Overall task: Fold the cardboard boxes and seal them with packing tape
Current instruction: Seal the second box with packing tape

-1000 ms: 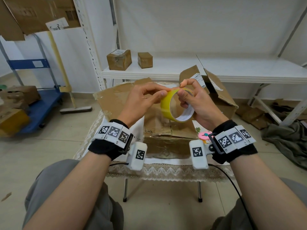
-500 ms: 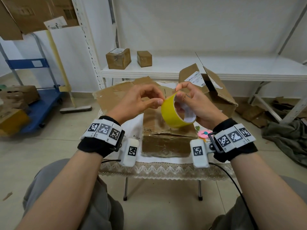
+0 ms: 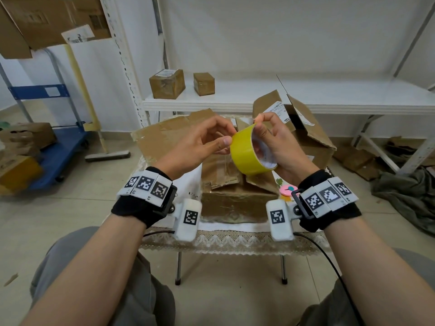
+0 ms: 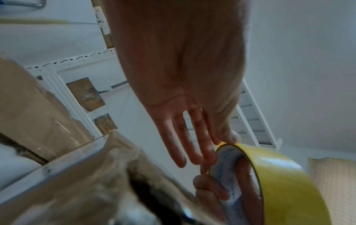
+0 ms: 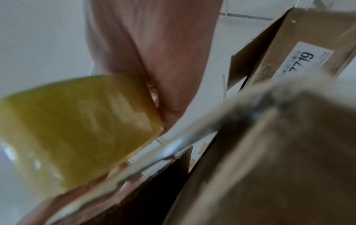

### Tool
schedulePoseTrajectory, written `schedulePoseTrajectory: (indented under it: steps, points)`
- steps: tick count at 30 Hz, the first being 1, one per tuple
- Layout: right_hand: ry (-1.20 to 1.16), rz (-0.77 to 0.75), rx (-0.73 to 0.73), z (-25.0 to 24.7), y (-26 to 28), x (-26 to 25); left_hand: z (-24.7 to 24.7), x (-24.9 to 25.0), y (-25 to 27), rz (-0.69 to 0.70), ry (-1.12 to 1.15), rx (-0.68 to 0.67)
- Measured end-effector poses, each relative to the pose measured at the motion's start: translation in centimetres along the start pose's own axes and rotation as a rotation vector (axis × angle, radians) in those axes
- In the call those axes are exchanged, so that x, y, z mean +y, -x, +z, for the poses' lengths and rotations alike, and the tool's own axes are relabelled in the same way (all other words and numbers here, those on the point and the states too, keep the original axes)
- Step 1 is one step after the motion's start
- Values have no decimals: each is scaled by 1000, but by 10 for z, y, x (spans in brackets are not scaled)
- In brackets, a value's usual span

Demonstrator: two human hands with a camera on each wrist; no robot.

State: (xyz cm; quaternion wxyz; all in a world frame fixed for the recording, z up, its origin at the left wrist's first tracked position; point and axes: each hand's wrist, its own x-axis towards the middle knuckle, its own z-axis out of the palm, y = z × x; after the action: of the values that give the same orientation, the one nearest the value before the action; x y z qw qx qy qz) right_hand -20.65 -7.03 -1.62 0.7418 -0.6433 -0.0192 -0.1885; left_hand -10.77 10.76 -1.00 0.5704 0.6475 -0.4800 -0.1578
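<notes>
A round yellow roll of packing tape [image 3: 244, 151] is being gripped by the right hand [image 3: 277, 147], fingers through its hole. Its outside is being touched by the left hand's [image 3: 200, 144] thumb, fingers loosely straight. "7719" is being shown on the far open brown cardboard box's white label [image 5: 296, 60].

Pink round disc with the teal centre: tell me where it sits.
In the head view, the pink round disc lies on the white-clothed table, just left of the right wrist, beside the brown cardboard box.

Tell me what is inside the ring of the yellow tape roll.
Fingers of the right hand pass through the tape roll, against its white printed core. How far they reach is hidden.
</notes>
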Motion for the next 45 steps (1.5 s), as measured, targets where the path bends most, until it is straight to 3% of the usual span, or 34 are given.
schedulePoseTrajectory:
  steps: [3, 7, 10, 21, 28, 38, 45]
  points:
    - [-32, -5, 36, -1, -2, 1, 9, -4, 0, -8, -9, -22]
    - [-60, 24, 14, -1, -5, 3, 5, -2, -3, 17, 6, 110]
    - [-82, 57, 26, -2, -6, 7, 0, -3, -3, 25, -20, 90]
    - [-127, 148, 77, -9, -6, 25, 3, -9, -2, -122, 22, 141]
    - [-53, 189, 54, -9, -8, 30, 11, -9, -4, -134, -165, -10]
    - [-15, 186, 39, -9, -5, 31, 12, -10, -1, -178, -183, -141]
    - [-101, 186, 52, -10, -5, 29, 10, -16, 1, -138, -231, -142]
